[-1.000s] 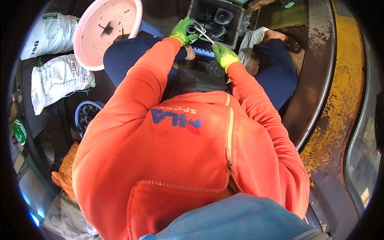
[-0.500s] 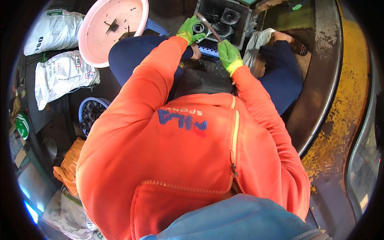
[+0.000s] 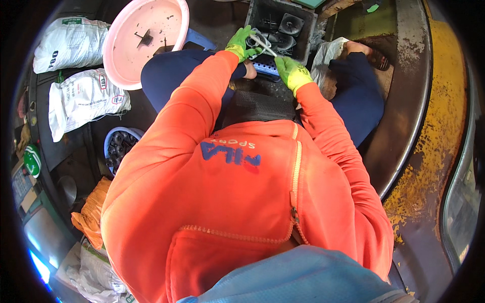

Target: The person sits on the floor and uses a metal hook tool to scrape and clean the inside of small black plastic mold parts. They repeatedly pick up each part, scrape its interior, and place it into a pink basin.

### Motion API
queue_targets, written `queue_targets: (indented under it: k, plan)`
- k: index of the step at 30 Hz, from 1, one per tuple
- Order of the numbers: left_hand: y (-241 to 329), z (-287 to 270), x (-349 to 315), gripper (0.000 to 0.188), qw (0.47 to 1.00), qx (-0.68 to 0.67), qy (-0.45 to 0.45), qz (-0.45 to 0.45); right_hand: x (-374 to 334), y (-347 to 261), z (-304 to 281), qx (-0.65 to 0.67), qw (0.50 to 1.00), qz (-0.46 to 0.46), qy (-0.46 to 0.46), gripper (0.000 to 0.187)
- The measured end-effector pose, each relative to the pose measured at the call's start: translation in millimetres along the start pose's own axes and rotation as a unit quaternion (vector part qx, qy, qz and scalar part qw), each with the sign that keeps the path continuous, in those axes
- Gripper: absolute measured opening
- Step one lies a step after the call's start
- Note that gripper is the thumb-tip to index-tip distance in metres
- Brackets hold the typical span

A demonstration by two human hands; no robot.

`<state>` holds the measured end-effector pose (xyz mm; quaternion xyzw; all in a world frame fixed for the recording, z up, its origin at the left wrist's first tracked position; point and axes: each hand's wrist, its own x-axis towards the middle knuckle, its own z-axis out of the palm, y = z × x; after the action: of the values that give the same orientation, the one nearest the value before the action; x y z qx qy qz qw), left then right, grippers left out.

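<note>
My left hand [image 3: 243, 44], in a green glove with a yellow cuff, is closed on a small round-edged part [image 3: 260, 38] with an opening in it. In my right hand [image 3: 293, 73], gloved alike, is a slim, knife-like tool [image 3: 267, 47]. Its handle is hidden in the fist, and the far end reaches across to the part, close to my left fingers. Whether the two touch, I cannot tell. Just beyond my hands stands a dark grey crate [image 3: 309, 39] with several black plastic parts [image 3: 291, 23] in it. A blue perforated basket edge [image 3: 266, 68] shows below the crate.
A pink basin [image 3: 121, 68] with a few dark scraps is at the far left. White sacks [image 3: 76, 45] lie left of it, and a blue tub [image 3: 108, 136] of black pieces is nearer me. An orange bag [image 3: 93, 212] lies below. A rusty yellow metal frame [image 3: 429, 131] borders the right.
The tool has turned in my right hand, now looking pale and straight against the part. The part has tilted in my left hand. My view has shifted slightly.
</note>
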<state>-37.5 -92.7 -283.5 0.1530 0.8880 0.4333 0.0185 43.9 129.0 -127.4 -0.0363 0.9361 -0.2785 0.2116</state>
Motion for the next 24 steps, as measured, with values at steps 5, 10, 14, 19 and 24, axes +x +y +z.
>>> queue_targets:
  k: [5,10,14,19,24]
  plan:
    - [8.6,-5.3,0.1,0.072,0.997,-0.058,-0.043,-0.038,0.9,-0.4,-1.4,0.003,0.997,0.044,-0.068,0.053]
    - [46.9,-31.8,-2.4,0.081,0.998,0.043,-0.032,-0.027,-3.9,-0.2,-21.6,0.069,0.997,0.012,-0.024,0.056]
    - [78.8,-60.9,22.2,0.077,0.972,-0.165,-0.063,-0.154,-38.7,9.9,-62.2,0.297,0.951,0.055,0.066,0.042]
    - [81.2,-107.2,119.6,0.088,0.965,-0.041,0.156,-0.205,-78.9,26.4,-93.9,0.557,0.818,0.102,0.101,0.034]
    - [78.8,-106.9,197.2,0.036,0.946,-0.243,0.175,-0.12,-69.0,30.9,-94.4,0.645,0.735,0.152,0.14,0.037]
